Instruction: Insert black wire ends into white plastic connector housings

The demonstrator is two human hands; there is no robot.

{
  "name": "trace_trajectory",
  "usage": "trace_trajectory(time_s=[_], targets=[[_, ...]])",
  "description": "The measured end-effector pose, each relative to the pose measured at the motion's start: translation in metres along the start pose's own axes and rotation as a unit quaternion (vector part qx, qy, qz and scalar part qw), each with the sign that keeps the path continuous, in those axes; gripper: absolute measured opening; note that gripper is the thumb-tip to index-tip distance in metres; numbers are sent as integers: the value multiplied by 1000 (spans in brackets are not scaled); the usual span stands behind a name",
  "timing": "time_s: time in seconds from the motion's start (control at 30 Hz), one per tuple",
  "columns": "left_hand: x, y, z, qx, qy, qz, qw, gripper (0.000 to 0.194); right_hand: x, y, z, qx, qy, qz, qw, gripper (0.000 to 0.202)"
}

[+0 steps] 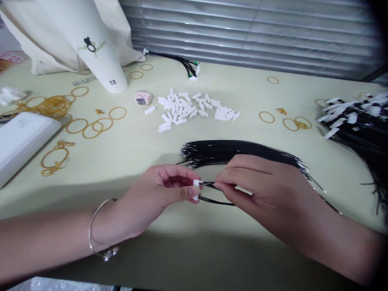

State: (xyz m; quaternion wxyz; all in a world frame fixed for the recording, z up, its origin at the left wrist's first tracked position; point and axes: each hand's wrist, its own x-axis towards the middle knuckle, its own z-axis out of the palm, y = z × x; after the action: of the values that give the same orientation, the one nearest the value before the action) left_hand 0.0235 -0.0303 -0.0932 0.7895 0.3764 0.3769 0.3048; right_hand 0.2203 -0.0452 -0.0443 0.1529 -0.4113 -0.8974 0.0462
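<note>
The pale green desk (127, 161) carries scattered rubber bands (91, 127) at left, white connector housings (190, 111) in the middle, a black wire bundle (242, 151) nearer, and a canvas bag (60, 36) far left.

Right hand (266, 194) hides wire ends entering white connector (196, 189); finished harness pile (357, 121) cut off at right edge.

Single head-worn view, looking forward and down across the desk (212, 250) from the near edge, close above both hands at lower centre, facing the closed blinds (257, 32) along the far side, corners darkened
</note>
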Motion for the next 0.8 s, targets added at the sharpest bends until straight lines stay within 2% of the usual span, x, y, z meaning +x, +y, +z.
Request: trace_trajectory(time_s=[0.27,0.5,0.8], targets=[[1,-2,-2,9,12,4,1000,17,1,-8,5,-59,3,-30,998,32],[0,-3,-1,11,6,5,1000,15,3,-8,8,-54,16,-39,998,35],[0,-5,-3,16,4,4,1000,15,1,-7,11,-15,15,-25,999,30]])
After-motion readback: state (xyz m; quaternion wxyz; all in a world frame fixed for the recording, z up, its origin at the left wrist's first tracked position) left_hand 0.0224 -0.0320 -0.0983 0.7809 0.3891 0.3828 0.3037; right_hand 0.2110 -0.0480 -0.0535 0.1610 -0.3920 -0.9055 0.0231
